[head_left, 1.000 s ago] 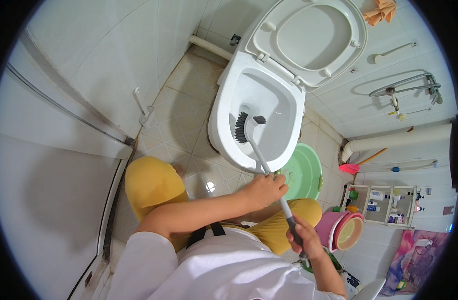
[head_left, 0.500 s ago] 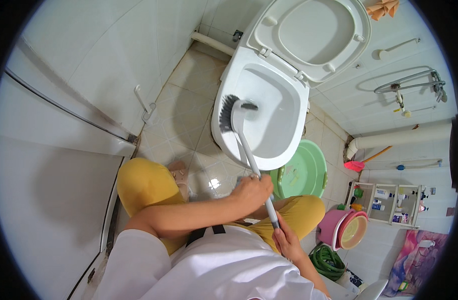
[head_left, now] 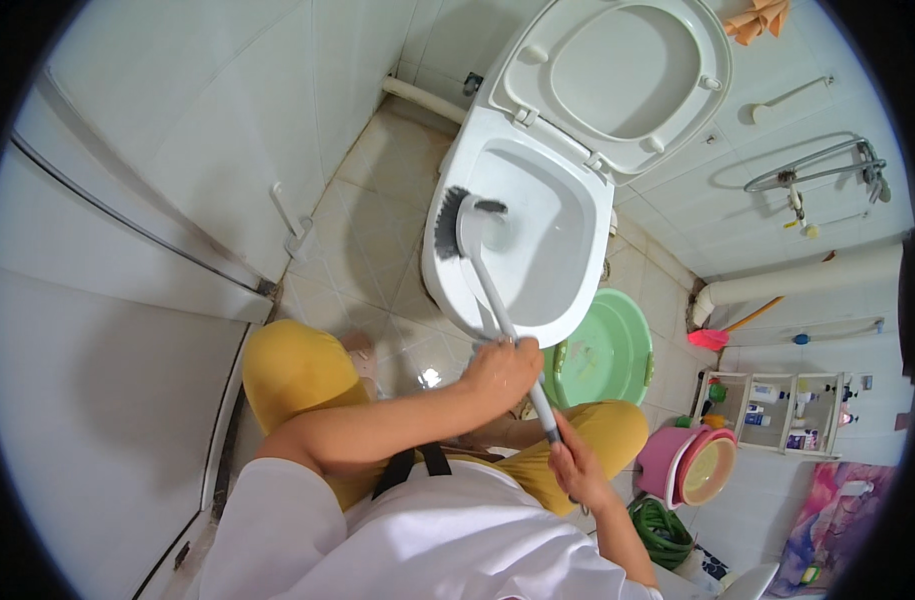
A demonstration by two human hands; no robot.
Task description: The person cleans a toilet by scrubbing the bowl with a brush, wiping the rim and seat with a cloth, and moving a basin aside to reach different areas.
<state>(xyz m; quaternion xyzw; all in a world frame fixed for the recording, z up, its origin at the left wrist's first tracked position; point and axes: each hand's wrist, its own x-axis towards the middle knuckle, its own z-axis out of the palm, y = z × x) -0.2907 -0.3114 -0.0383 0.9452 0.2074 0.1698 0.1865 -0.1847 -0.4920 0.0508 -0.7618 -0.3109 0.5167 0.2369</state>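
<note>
I hold a toilet brush (head_left: 490,287) with a grey-white handle and dark bristles. My left hand (head_left: 502,376) is wrapped round the middle of the handle, and my right hand (head_left: 579,463) grips its dark grey lower end. The curved brush head rests on the left rim of the white toilet (head_left: 545,328). Its outer bristles spread over the rim's edge, and a smaller dark bristle tip points in over the bowl. Behind the bowl, the seat and lid (head_left: 627,75) stand raised.
A green basin (head_left: 609,375) sits on the tiled floor right of the toilet. Farther right are stacked pink and red buckets (head_left: 667,465), a coiled green hose (head_left: 660,530), a shelf of bottles (head_left: 772,410) and a pink tool (head_left: 708,339). A white pipe (head_left: 797,295) runs along the wall.
The brush head has shifted slightly left and down along the left rim. Both hands keep their grip and have moved only a little.
</note>
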